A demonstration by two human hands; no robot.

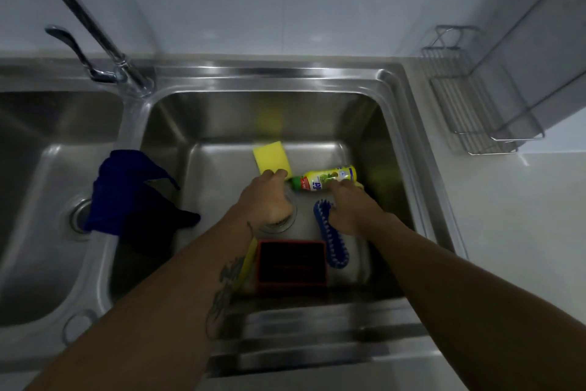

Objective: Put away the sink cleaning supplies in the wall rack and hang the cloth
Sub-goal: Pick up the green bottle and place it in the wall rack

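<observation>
Reaching into right sink basin (393, 149): red box (291, 265) nearest, blue brush (329, 236) beside it. Left hand (268, 197) pinches yellow sponge (271, 157); right hand (352, 205) fingers on lying bottle (326, 178), grasp unclear. Blue cloth (126, 187) drapes divider left. Wall rack (469, 99) far right.

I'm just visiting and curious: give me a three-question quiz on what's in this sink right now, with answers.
1. True or false: the dish soap bottle stands upright in the sink.
2. Which thing is draped over the divider between the two basins? A) yellow sponge B) blue cloth C) blue brush
3. Fill in: the left hand touches the ____, while the right hand reaches the bottle.

Key: 1. False, it lies on its side. 2. B. 3. sponge. The wall rack holds none of them yet.
</observation>
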